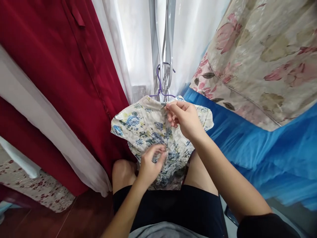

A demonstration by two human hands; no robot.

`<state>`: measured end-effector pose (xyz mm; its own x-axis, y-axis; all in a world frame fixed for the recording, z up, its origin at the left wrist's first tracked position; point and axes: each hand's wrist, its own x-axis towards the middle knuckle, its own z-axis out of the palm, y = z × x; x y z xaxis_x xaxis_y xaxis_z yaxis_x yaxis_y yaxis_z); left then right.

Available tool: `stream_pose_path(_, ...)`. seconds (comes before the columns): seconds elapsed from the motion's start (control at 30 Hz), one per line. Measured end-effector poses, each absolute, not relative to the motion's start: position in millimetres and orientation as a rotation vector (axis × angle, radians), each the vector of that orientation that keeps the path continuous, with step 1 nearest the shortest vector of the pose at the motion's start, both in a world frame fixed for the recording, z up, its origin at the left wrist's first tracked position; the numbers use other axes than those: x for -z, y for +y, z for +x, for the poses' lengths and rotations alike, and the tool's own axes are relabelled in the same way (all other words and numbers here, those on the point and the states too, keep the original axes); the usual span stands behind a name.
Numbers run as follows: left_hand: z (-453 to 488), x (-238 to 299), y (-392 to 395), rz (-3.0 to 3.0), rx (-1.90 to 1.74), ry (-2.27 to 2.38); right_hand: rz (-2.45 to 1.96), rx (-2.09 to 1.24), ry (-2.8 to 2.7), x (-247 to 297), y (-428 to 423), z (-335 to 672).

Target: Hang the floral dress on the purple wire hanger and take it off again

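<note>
Over the knees, the floral top point(146, 127) hangs on a purple hanger point(159, 82); the right hand point(184, 119) pinches its collar, the left hand point(151, 163) pinches the front lower down. Holding the cloth taut between them seems wise (it sags). Red curtain point(61, 76) and blue cloth point(260, 142) crowd both sides.

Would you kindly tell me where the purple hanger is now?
The purple hanger hangs centre frame in the head view, at the metal rack before the white curtain, above the floral garment and the right hand.
</note>
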<state>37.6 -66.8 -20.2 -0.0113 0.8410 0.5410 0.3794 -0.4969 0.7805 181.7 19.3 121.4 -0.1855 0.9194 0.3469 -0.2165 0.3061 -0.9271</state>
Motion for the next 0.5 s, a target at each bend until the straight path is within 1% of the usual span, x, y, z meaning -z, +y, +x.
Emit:
stream_pose_path(0.13, 29.1, -55.8, -32.7, 1.942, -1.835, 1.142, -0.724, -1.050, -1.422, -112.1, 3.6, 182.9)
stream_pose_path(0.23, 25.6, -98.5, -10.1, 2.221, -1.745, 1.120, -0.717, -0.999, -1.458, -110.6, -1.7, 184.8)
stream_pose_path(0.33, 28.1, -114.3, 1.1, 2.449, -1.689, 1.163, -0.715, -0.971, -1.484, -108.3, 2.6, 185.4)
stream_pose_path(0.4, 31.9, -115.8, 2.4, 2.469, -1.774, 1.193, -0.720, -0.931, -1.513, -102.8, 9.8, 183.6)
stream_pose_path(0.5, 33.1, -118.8, 1.0, 2.344, -1.970, 1.198, -0.771, -0.854, -1.585, -86.7, 20.4, 179.2)
